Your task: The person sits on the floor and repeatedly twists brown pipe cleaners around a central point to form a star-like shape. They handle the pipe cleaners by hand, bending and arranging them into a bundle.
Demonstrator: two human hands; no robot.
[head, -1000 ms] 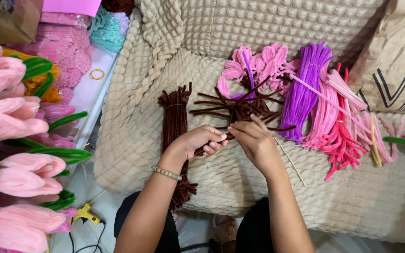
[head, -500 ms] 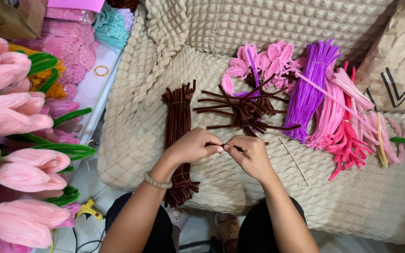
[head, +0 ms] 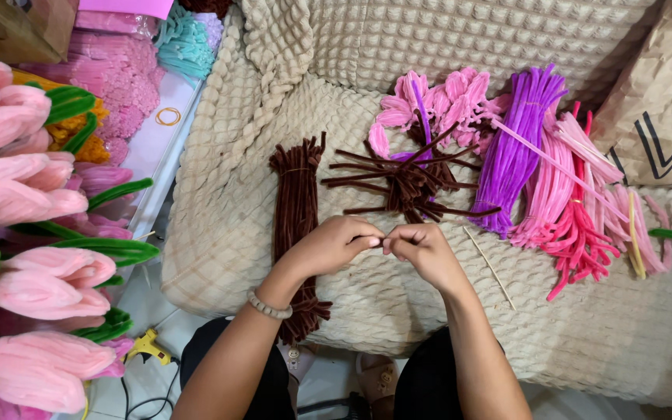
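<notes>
Up close, left hand (head: 328, 247) and right hand (head: 423, 253) meeting fingertip to fingertip over the beige quilted cushion (head: 600, 334).

Fingers of both curled shut, pinching something small between them, too hidden to tell what. Beaded bracelet (head: 267, 305) on the left wrist. At nine o'clock of the hands, brown pipe cleaner bundle (head: 295, 210) lying lengthwise. Just past the hands at twelve o'clock, loose brown pipe cleaners (head: 410, 183) splayed in a crossed heap. Farther off at two o'clock, purple bundle (head: 513, 148), then pink bundles (head: 569, 202). Far left, pink pipe-cleaner tulips (head: 25, 194) with green leaves.
</notes>
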